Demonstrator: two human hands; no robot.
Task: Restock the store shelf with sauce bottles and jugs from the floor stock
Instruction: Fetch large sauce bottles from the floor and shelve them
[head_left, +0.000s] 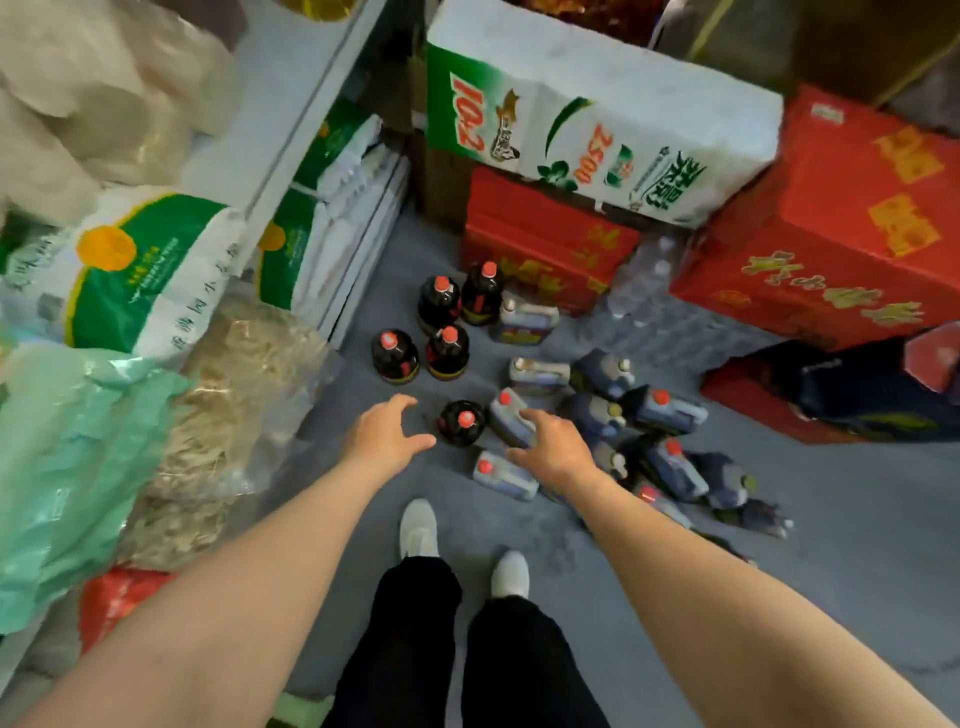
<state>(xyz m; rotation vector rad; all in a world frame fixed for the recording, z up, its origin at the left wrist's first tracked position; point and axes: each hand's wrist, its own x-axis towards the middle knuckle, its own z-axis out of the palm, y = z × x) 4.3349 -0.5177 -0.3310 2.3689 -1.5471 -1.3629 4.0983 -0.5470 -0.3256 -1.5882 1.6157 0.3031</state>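
Reaching down over the floor (779, 545), the left hand (384, 434) hangs with fingers spread and loose, gripping nothing, just left of a dark round bottle (461, 423) with a red cap; four more such bottles (439, 301) stand beyond it; the right hand (550, 447), fingers relaxed and likewise unladen, hovers over the squarish jugs (670, 410) clustered to the right; red cartons (831, 234) stand behind.

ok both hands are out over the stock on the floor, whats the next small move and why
Probably lower the left hand onto the round dark bottle standing between the hands, and the right hand onto the grey jug under its fingers. Both hands are open and hold nothing, and those two lie nearest.
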